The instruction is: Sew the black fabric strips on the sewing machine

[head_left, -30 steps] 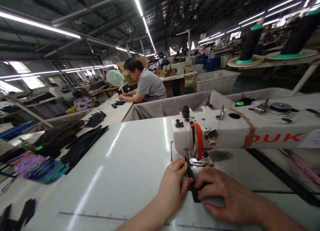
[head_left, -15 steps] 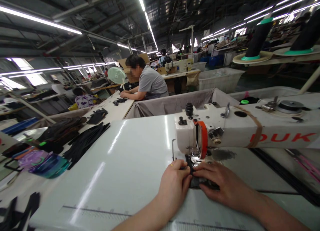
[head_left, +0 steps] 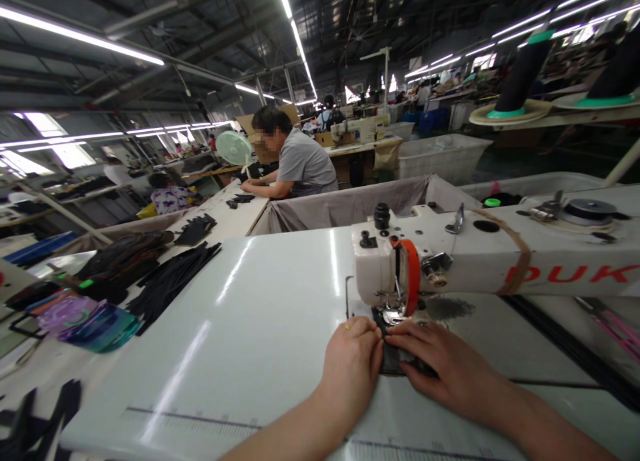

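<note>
A small dark fabric piece (head_left: 393, 360) lies at the presser foot of a white sewing machine (head_left: 460, 251) with an orange guard. My left hand (head_left: 351, 354), a ring on one finger, is closed at the left edge of the fabric, fingertips pinching it. On the other side my right hand (head_left: 434, 354) rests over the fabric, fingers stretched out and pressing it flat. The fingertips of both hands nearly meet just in front of the foot.
Black strips (head_left: 173, 281) and a purple-teal bottle (head_left: 93, 321) stand at the left. Dark strips (head_left: 565, 344) and pink-handled scissors (head_left: 613, 328) lie right. Thread cones (head_left: 523, 78) rise upper right. A person in grey (head_left: 303, 158) works at a table beyond.
The fingers of my left hand have curled in slightly beside the fabric. My right hand is nearly unchanged. The view has shifted a little, so the machine appears slightly farther right.
</note>
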Motion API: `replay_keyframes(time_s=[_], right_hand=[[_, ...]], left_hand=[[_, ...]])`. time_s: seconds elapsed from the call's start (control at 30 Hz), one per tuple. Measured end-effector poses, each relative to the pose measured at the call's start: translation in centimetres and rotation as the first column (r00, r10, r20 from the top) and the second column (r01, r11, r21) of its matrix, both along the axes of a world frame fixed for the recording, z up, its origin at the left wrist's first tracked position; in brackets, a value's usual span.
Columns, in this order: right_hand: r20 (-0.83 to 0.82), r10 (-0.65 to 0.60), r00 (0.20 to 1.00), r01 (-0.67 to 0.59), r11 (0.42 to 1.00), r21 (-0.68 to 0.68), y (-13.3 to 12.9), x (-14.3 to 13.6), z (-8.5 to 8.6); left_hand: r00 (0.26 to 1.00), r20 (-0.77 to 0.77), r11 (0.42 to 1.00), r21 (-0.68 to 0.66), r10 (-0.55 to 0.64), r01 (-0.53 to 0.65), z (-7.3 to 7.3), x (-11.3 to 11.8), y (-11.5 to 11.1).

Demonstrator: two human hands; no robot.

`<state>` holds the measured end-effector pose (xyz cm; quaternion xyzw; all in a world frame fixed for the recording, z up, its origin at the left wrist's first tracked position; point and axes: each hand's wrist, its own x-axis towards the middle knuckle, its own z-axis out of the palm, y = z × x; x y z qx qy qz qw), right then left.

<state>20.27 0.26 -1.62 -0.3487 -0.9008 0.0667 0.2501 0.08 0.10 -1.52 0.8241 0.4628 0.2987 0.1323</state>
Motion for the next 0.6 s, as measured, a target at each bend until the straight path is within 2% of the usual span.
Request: replay_keyframes(time_s=[0.33,0.6], right_hand=[[0.042,-0.003,0.999,0.002,1.0,0.027,-0.15,-0.23,0.25],[0.057,-0.028,0.998,0.029,0.999,-0.023,-0.41,-0.52,0.8]], left_hand=[[1.0,0.002,1.0,-0.012,-0.009,0.009,0.15,0.19,0.22],[0.999,0.027,0.999,-0.011,-0.041,0.042,-0.04,-0.06,0.69]])
